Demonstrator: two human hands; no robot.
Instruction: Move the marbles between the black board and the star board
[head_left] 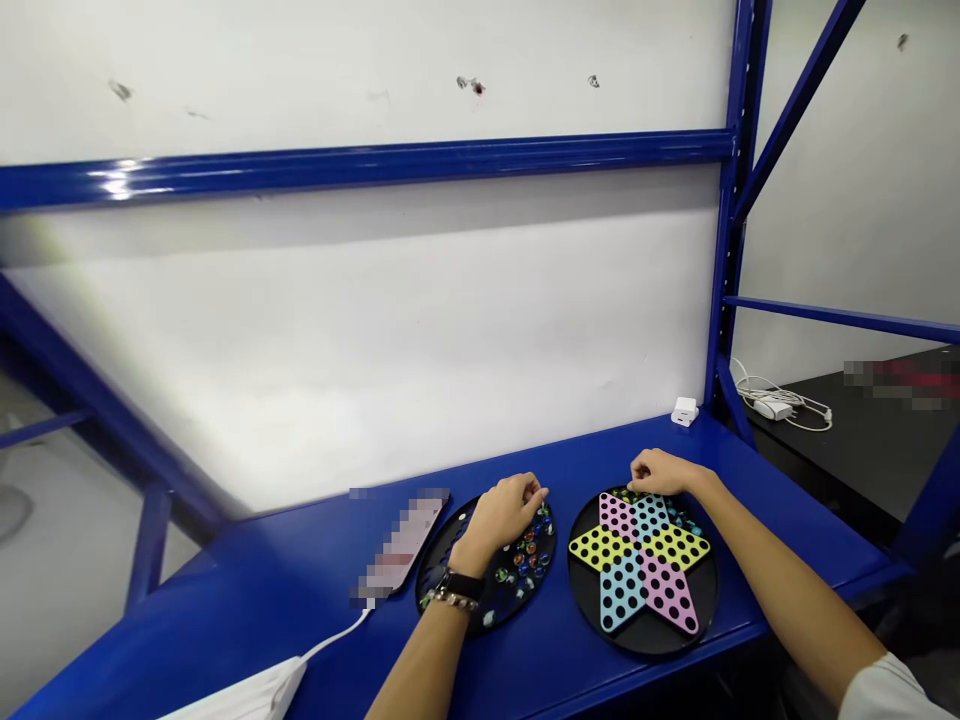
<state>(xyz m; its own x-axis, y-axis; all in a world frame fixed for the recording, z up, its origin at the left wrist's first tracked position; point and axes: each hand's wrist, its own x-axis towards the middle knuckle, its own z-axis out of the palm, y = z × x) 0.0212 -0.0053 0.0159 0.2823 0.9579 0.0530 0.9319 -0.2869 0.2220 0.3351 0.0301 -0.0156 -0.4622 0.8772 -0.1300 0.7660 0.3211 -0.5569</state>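
A blue worktop runs from near left to far right under a blue steel rack beam, with a white wall behind it. Two round black pieces lie side by side on the worktop, close together but not touching.

The left one is a black tray with a scatter of glass marbles in several colours in its right half. The left hand hangs over the far part of this tray, palm down. Its fingers are curled toward the marbles at the far right edge, but it is too small to tell whether the tips meet or pinch a marble. A dark watch and a beaded bracelet sit on that wrist.

The right one is a Chinese checkers board, a six-pointed star of pink, yellow and light-blue fields dotted with holes. A few marbles show in its far right point. The right hand rests at the far edge of the board, over the far point. Its fingers are bent down onto the board, and I cannot tell whether they are clamped on anything.

Just left of the tray lies a blurred-out phone. A white cable runs from it to a white object at the near left edge. A small white charger stands at the far edge of the worktop. Beyond the rack post, more white cable lies on a black table.
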